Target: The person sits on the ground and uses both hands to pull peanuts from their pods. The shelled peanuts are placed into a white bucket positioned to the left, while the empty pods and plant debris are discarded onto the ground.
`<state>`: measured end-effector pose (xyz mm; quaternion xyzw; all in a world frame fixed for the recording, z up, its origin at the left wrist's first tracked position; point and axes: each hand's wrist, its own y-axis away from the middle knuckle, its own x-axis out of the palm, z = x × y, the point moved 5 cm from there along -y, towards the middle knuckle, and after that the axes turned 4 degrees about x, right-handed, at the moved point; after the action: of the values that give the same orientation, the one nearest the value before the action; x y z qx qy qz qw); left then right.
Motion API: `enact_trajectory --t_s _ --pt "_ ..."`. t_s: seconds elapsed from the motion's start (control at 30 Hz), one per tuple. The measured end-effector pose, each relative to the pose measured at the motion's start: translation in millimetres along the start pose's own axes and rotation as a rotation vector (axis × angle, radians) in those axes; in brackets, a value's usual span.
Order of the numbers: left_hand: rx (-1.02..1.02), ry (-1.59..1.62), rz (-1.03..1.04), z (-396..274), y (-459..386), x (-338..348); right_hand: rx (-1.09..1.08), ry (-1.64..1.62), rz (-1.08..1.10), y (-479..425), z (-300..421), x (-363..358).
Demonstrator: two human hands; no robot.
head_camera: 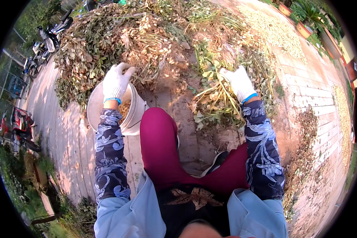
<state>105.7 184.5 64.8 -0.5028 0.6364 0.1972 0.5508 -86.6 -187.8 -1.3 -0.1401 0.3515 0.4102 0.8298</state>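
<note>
My left hand (117,81), in a white knit glove with a blue cuff, is over the rim of a white plastic bucket (138,108). Its fingers are curled, with a small gap by the thumb; whether anything is pinched there is unclear. Peanuts in their shells (125,109) lie inside the bucket, partly hidden by my wrist. My right hand (239,81), gloved the same way, grips a bunch of yellowing peanut stems (223,92) that hang below it with their leaves. Ahead of the bucket lies a heap of pulled peanut plants (148,44), many pods still on the roots.
More peanut plants (264,71) spread to the right. Shelled-out leaf litter (306,131) and peanuts (273,32) lie on the paved ground (303,80). Motorbikes (47,41) stand at the far left, potted plants (303,29) at the far right. My knee (157,128) is close to the bucket.
</note>
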Motion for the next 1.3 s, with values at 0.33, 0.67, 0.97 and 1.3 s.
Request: enact_trajectory --t_s 0.33,0.67,0.97,1.3 --pt "0.228 0.744 -0.077 -211 10 56 -0.661 0.468 -0.312 24 27 16" --pt "0.001 1.383 0.204 -232 12 89 -0.642 0.350 -0.323 28 25 3" --pt "0.001 0.990 0.002 -220 16 105 -0.453 0.191 -0.300 23 24 3" --pt "-0.187 1.623 0.205 -222 19 105 -0.741 -0.132 0.038 60 33 -21"
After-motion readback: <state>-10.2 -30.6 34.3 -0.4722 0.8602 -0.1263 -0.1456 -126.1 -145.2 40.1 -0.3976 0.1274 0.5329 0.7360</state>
